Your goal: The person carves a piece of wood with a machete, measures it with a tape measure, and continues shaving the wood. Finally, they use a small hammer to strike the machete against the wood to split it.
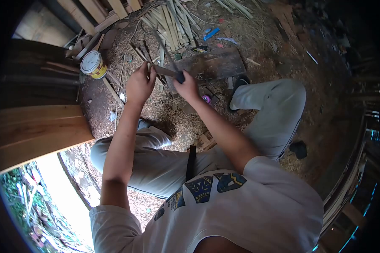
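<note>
Strip (165, 71) of flat, pale brown material, held above the littered ground (126, 46) and near one end of a weathered plank (215, 65). The left hand (140, 85) was closed on the strip's outer end, with fingers and thumb pinching it. The right hand (187, 87), apart from the left, was closed around a dark handle (180, 77) at the strip's other end; whether its fingers also gripped the strip could not be told. A long, thin, dark shaft (166, 49) ran from beside the handle toward a loose pile of split slats (169, 23); its join to the handle was unclear. A lidded bucket (93, 65) with a yellow label stood to the left of the left hand, near dark boards (38, 76). A blue scrap (211, 34) lay beyond the plank, and a small pink object (206, 99) lay on its near side. The person's legs (266, 105) were bent and spread, one dark shoe (239, 86) resting beside the plank. Shavings and fibres covered much of the ground.
</note>
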A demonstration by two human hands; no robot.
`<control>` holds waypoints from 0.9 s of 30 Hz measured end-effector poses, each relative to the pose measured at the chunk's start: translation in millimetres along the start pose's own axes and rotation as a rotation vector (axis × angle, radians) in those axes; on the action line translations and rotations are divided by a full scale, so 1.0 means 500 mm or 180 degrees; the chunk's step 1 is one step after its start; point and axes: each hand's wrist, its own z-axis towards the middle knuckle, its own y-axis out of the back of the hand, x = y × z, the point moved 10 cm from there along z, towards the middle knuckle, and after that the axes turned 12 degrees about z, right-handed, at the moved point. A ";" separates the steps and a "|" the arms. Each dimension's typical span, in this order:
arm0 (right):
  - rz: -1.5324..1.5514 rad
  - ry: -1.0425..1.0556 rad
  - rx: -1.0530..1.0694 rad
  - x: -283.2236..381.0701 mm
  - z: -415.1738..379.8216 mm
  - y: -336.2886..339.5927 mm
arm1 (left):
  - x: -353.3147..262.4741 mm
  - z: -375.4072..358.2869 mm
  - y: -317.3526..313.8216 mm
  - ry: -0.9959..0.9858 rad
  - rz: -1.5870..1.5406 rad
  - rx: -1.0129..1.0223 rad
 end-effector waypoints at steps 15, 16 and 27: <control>0.0003 -0.0011 0.0378 0.073 -0.049 -0.045 | -0.008 -0.017 -0.016 -0.0311 0.0484 0.0158; -0.0016 -0.0061 0.0314 0.038 -0.055 -0.042 | -0.023 -0.015 -0.001 -0.0400 0.0252 -0.0059; -0.1448 -0.1185 0.0568 -0.268 -0.094 0.053 | 0.035 0.002 -0.020 -0.0199 0.0033 -0.0146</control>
